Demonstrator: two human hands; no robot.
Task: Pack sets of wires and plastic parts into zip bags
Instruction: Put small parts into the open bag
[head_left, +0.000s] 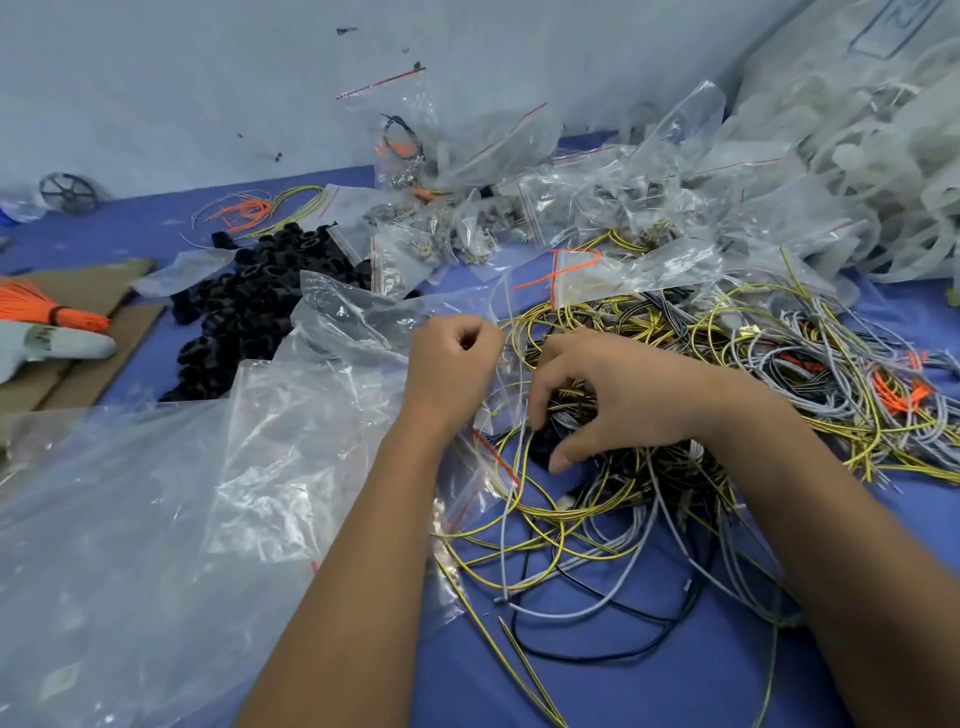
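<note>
At the left edge of the frame, on the blue table (597, 675), I see an orange wire bundle (49, 309) on cardboard, then a heap of black plastic parts (249, 306) in the upper middle left, partly under big clear plastic sheets (156, 519). Centre frame, my left hand (452, 369) is curled, pinching the upper edge of a small zip bag (488, 457), whose red-striped mouth seems to face right. Just to its right, my right hand (597, 400) claws over a coil drawn from the tangle of wires (753, 374), fingers bent around it. The hands sit close, not touching. I judge the coil must travel leftward into the bag's mouth; the right hand is nearer. Filled bags (467, 218) pile up top centre.
</note>
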